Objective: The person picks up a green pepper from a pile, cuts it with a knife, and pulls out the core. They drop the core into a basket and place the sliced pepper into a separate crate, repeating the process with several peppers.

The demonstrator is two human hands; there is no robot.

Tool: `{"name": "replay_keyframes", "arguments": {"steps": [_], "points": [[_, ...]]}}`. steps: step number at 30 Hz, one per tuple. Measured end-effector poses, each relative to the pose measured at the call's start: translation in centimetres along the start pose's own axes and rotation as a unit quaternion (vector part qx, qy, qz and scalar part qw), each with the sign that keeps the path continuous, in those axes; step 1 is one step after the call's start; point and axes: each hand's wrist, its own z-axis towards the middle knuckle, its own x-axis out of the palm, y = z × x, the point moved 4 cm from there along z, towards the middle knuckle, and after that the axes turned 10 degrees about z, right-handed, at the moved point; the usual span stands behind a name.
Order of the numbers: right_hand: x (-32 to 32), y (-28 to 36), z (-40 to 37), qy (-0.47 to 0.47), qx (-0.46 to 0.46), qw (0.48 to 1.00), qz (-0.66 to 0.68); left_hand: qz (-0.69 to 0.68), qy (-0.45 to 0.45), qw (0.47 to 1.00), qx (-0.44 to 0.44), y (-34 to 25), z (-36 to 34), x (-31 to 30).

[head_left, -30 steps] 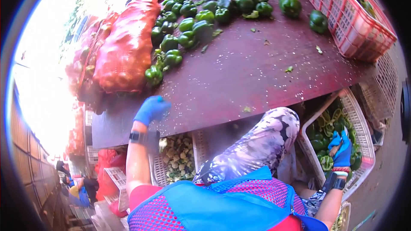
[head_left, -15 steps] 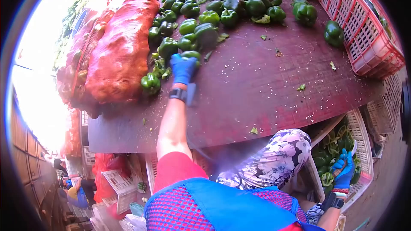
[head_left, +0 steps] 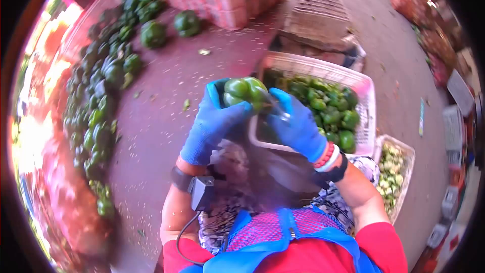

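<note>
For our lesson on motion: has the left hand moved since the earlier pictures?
Yes. Judged against the pale pepper crate, the left hand has moved rightward, closer to it, away from the pepper heap.

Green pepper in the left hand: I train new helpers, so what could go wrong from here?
What looks like a blade in the right hand is close to the pepper; a slip might reach the left hand. The pepper is held up, so a loosened grip could drop it.

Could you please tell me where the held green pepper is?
The green pepper is near the head view's centre, in the left hand, the right hand beside it.
</note>
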Motion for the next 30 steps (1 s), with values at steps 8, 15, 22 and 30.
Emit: {"name": "replay_keyframes", "arguments": {"steps": [8, 15, 22, 30], "points": [[-2.8, -3.9, -1.1, 0.019, 0.033, 0.996, -0.084, 0.027, 0.019, 0.999, 0.006, 0.4, 0.6, 6.7], [-4.3, -8.4, -3.7, 0.125, 0.239, 0.962, -0.038, -0.116, 0.010, 0.993, 0.022, -0.5, 1.4, 3.0], [-4.2, -2.2, -0.4, 0.136, 0.169, 0.926, 0.308, 0.060, 0.128, 0.989, 0.047, 0.9, 0.3, 8.2], [-4.3, -2.0, -0.9, 0.111, 0.283, 0.803, 0.513, -0.120, 0.178, 0.977, 0.015, 2.1, 0.9, 8.6]]}}
